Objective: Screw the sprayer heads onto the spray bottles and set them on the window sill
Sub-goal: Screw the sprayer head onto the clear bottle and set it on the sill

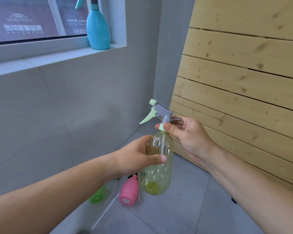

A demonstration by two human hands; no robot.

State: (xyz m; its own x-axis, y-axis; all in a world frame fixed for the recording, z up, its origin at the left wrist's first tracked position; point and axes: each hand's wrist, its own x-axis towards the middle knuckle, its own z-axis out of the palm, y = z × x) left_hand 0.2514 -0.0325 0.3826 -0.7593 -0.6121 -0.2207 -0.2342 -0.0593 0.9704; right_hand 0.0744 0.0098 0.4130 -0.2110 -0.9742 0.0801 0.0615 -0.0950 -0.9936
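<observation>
My left hand [139, 156] grips the middle of a clear yellow-green spray bottle [156, 176], held upright in the air. A grey sprayer head [161, 110] with a pale green trigger and collar sits on its neck, its dip tube showing inside the bottle. My right hand [188, 134] pinches the collar between thumb and fingers. A blue spray bottle [97, 29] with its sprayer head on stands on the window sill [41, 58] at the right end. A pink bottle [129, 191] and a green bottle [97, 196] lie on the floor below my left arm.
A slatted wooden panel [243, 73] leans against the wall on the right. A thin white dip tube [106, 210] lies on the grey tiled floor beside the pink bottle. Grey tiled wall runs under the sill.
</observation>
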